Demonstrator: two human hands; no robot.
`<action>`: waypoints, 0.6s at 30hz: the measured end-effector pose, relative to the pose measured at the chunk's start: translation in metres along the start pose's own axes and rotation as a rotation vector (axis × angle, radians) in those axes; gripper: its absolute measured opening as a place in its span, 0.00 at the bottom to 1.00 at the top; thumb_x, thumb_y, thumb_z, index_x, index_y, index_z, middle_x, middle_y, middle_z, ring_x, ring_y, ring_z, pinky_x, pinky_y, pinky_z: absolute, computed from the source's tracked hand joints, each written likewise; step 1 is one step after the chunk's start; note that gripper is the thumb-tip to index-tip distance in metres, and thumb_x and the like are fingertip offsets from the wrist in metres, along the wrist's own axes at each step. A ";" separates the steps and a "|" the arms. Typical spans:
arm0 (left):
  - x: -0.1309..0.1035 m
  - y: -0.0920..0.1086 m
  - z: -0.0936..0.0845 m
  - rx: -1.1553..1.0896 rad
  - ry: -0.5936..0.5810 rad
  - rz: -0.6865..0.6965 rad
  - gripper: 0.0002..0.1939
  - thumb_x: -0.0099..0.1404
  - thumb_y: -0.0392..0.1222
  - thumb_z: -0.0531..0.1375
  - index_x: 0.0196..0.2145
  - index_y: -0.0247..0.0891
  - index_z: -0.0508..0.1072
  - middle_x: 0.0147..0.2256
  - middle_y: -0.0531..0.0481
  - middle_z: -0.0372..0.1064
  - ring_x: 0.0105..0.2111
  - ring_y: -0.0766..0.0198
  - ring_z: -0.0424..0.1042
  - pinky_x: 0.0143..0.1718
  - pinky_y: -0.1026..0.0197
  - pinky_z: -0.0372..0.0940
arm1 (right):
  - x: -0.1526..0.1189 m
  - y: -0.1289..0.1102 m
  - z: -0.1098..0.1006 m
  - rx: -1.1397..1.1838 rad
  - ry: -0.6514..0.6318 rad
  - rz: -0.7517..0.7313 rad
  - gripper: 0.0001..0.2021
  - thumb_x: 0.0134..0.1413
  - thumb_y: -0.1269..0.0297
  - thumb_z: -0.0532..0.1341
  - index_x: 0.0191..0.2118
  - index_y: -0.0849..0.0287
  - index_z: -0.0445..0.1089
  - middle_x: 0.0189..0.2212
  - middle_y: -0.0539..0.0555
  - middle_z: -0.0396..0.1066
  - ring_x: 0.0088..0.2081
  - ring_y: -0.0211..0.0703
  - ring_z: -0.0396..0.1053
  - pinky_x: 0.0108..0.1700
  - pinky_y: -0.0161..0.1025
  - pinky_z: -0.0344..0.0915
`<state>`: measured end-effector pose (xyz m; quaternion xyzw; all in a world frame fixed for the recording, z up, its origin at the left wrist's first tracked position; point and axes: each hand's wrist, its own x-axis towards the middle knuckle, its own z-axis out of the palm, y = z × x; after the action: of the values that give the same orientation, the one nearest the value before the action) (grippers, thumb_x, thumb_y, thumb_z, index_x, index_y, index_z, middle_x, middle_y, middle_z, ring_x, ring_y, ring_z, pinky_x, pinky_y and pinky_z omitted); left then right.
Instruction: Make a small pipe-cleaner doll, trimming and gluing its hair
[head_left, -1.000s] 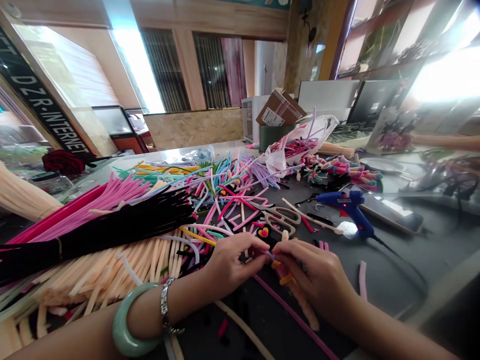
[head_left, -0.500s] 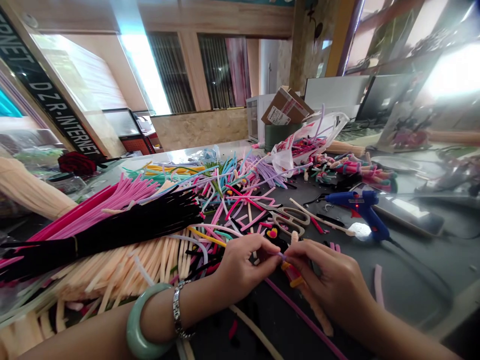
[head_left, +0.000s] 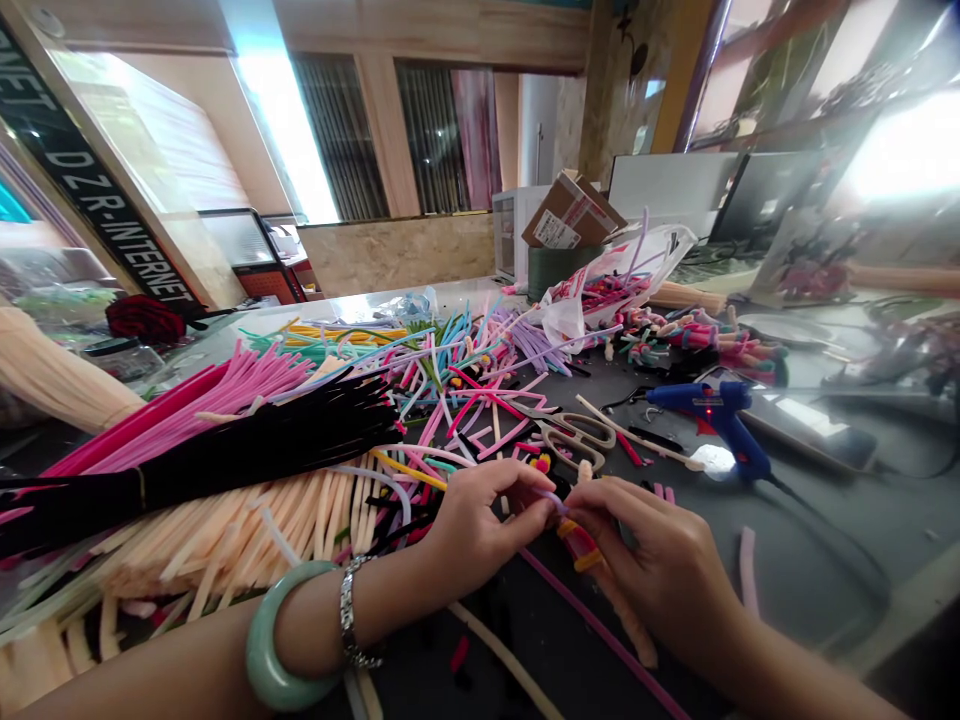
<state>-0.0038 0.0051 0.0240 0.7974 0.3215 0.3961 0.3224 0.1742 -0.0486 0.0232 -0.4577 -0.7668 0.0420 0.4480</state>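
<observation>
My left hand (head_left: 491, 515), with a green bangle and a metal bracelet on its wrist, pinches a short lilac pipe cleaner (head_left: 556, 503) between thumb and fingertips. Close beside it, my right hand (head_left: 652, 545) is closed round a small pipe-cleaner figure (head_left: 581, 545) with a pink and orange-yellow body. One peach limb of the figure sticks up above the fingers, and a longer peach part hangs down below the palm. The lilac piece meets the figure between the two hands; its far end is hidden by fingers.
Scissors (head_left: 574, 435) lie just beyond my hands. To the right are a blue glue gun (head_left: 716, 405) and a phone (head_left: 817, 430). Black pipe cleaners (head_left: 247, 450) lie on peach ones (head_left: 247, 540) at left. Behind stand a bag (head_left: 570, 320) and cardboard box (head_left: 574, 212).
The view has shifted slightly. Slightly more of the lilac pipe cleaner shows between my fingertips. Both hands keep their pinch, close together.
</observation>
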 end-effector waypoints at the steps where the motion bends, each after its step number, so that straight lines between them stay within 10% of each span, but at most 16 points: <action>1: 0.000 0.001 0.000 0.031 0.010 0.018 0.05 0.59 0.37 0.60 0.34 0.35 0.74 0.27 0.50 0.75 0.26 0.66 0.73 0.29 0.66 0.66 | 0.000 0.000 0.000 0.001 0.000 0.000 0.09 0.59 0.73 0.53 0.33 0.56 0.69 0.29 0.51 0.74 0.29 0.38 0.72 0.32 0.32 0.64; 18: -0.002 0.007 0.003 0.098 -0.011 -0.074 0.05 0.60 0.38 0.58 0.29 0.36 0.73 0.24 0.53 0.72 0.25 0.67 0.70 0.29 0.67 0.63 | -0.004 -0.001 0.001 -0.037 0.044 0.022 0.08 0.56 0.74 0.55 0.33 0.56 0.70 0.26 0.50 0.74 0.27 0.38 0.71 0.31 0.32 0.65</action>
<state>-0.0001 -0.0012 0.0269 0.8020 0.3681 0.3630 0.2991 0.1739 -0.0514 0.0207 -0.4751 -0.7525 0.0227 0.4555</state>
